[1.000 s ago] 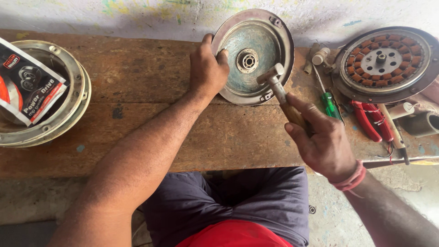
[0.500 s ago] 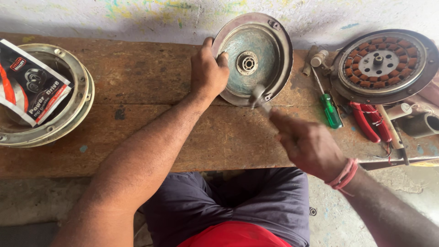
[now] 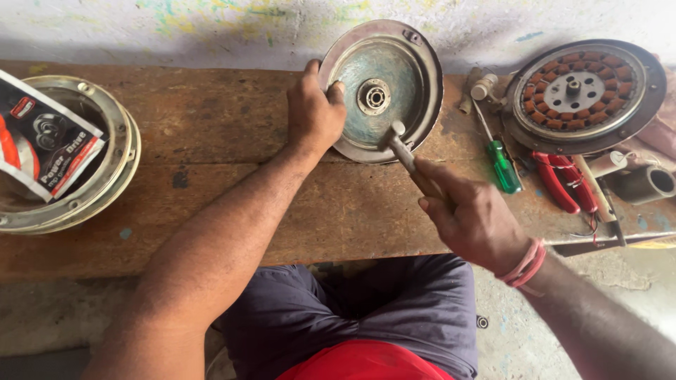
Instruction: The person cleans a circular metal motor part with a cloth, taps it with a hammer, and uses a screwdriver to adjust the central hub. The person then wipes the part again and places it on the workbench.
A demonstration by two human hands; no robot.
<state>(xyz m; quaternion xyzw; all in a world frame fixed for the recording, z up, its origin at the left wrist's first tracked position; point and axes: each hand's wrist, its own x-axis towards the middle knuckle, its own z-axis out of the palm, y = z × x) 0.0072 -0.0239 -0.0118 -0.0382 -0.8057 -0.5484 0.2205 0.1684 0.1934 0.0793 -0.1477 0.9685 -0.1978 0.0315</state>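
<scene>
**Hammer on a round metal cover**

A long wood bench fills most of the view, w/ a pale wall behind it. The person sits in front of it, in dark shorts and a red top.

On the bench, mid-top, sits a round metal cover, tilted a bit, w/ a small bearing hole in its middle. At the far right lies a round motor plate w/ a ring of copper coils. At the far left is a stack of metal rings, w/ a printed packet lying on top.

The left hand is closed on the left edge of the cover, thumb over the rim, holding it. The right hand is wrapped tight round the handle of a hammer. The hammer head touches the lower part of the cover, just below the bearing hole. A pink band sits on the right wrist.

Smaller stuff lies btwn the cover & the motor plate: red pliers, a green screwdriver and a small pale tube. A short grey pipe lies at the right edge.
</scene>
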